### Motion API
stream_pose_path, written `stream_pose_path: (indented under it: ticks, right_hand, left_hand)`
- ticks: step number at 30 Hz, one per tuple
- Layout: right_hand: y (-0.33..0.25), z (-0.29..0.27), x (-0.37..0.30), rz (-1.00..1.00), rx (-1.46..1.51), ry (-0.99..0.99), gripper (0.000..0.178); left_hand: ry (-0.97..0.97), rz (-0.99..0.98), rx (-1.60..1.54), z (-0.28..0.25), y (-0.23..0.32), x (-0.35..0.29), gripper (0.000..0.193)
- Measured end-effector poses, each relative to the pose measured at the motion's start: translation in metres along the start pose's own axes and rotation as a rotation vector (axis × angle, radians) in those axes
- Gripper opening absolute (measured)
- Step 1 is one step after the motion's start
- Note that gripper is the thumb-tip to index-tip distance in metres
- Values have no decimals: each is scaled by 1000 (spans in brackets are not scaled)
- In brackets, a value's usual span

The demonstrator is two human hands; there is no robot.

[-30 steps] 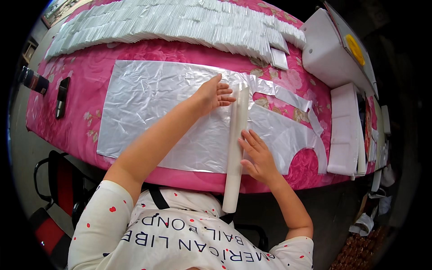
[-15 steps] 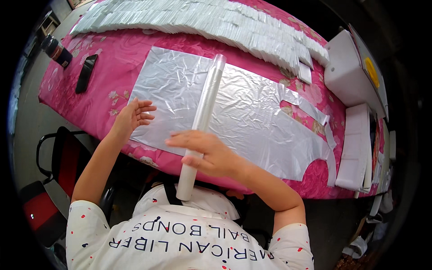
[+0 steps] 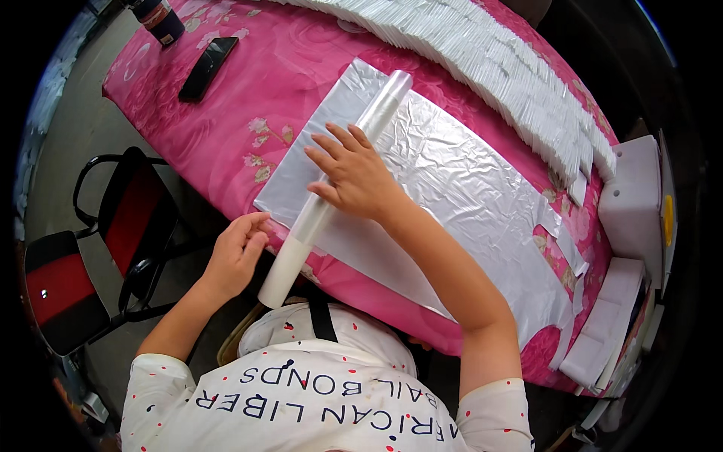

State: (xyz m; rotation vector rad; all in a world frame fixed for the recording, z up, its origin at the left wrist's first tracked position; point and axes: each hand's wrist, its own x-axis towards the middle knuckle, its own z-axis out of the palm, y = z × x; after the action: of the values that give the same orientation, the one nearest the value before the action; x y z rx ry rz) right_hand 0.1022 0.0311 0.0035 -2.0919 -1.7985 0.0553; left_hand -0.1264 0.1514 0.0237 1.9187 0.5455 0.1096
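Observation:
A thin, silvery-white plastic apron (image 3: pixel 452 196) lies spread over the table, crinkled, its neck opening and straps toward the right. Across its left part rests a long roll (image 3: pixel 384 102) of translucent film on a white core; the core's lower end juts past the table edge near my lap. My right hand (image 3: pixel 352 173) lies on the roll's middle, palm down with fingers spread. Just off the table's front edge is my left hand (image 3: pixel 239 256), fingers loosely bent, thumb apart and nothing visible in it. It is close to the apron's lower left corner and left of the core.
A pink flowered cloth (image 3: pixel 196 143) covers the table. Rows of folded white packets (image 3: pixel 482 68) run along the far side. A phone (image 3: pixel 208 69) and a dark bottle (image 3: pixel 160 21) are at the far left. White foam boxes (image 3: pixel 633 203) stand right; a red-and-black chair (image 3: pixel 139 211) stands left.
The roll has shifted left over the apron, nearer its left edge. My right hand has moved up the roll with fingers spread. My left hand has dropped toward the table edge. The view has turned.

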Motion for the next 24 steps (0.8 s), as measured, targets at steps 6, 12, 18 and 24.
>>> stream_pose_path:
  ticks: [6,12,18,24]
  right_hand:
    - [-28,37,61,352,42,303,53]
    - [-39,46,56,714,560,737,77]
    - [-31,-22,18,637,1997,710,58]
    - [-26,-47,-17,669,1715,851,62]
  left_hand:
    - [74,77,697,15,5,-5,67]
    - [-213,-183,-31,3,5,-7,55]
    - [-657,-355,-988,19,28,-5,71]
    - [-511,-379,-389,49,49,10,57]
